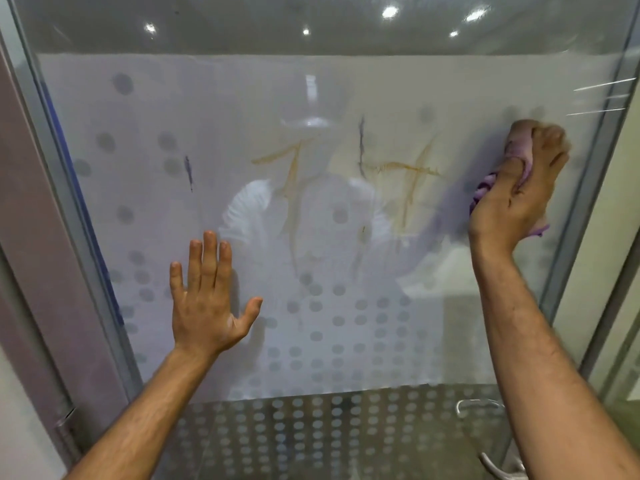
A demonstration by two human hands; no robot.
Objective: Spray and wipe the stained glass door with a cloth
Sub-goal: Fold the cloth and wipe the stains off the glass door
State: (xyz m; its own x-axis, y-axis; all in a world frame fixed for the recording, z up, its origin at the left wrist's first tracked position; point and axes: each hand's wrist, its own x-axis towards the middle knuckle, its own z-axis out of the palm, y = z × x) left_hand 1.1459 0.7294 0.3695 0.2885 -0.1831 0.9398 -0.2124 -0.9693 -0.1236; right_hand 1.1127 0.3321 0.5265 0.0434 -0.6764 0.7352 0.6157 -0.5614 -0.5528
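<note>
The frosted glass door fills the view, patterned with grey dots. Brown-orange streaks cross its middle, and two dark purple marks run vertically left of them and at the centre top. My right hand is closed around a bunched purple cloth, pressing it on the glass at the right, just beside the brown streaks. My left hand lies flat on the glass lower left, fingers spread, holding nothing. No spray bottle is in view.
A metal door frame runs down the right edge and another down the left. A chrome door handle sits at the lower right. A faint reflection of a person in white shows in the glass.
</note>
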